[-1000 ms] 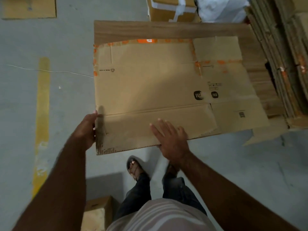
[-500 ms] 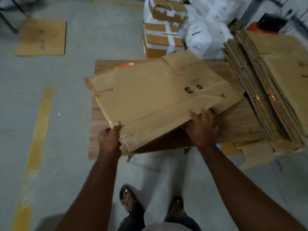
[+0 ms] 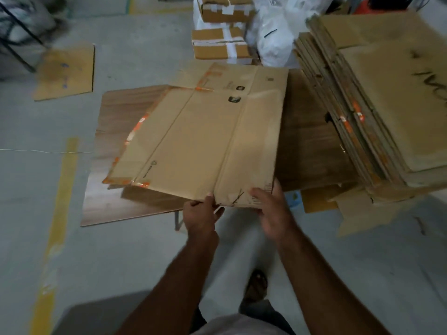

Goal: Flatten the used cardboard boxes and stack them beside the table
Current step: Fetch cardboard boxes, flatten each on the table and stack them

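A flattened brown cardboard box [image 3: 205,141] with orange tape at its edges is lifted above the low wooden table [image 3: 108,189], its long side pointing away from me. My left hand [image 3: 202,213] pinches its near edge with the thumb on top. My right hand [image 3: 273,209] grips the near right corner, fingers curled over the edge. A tall stack of flattened boxes [image 3: 377,112] stands to the right of the table.
Taped sealed cartons [image 3: 222,42] and white bags [image 3: 273,32] sit behind the table. A loose cardboard sheet [image 3: 65,71] lies on the floor at the left. A yellow floor line [image 3: 58,213] runs down the left. My feet are below the hands.
The box has been turned clockwise and lifted, so its long side now points away from me. Both hands have come together on its near edge. The view has tilted up.
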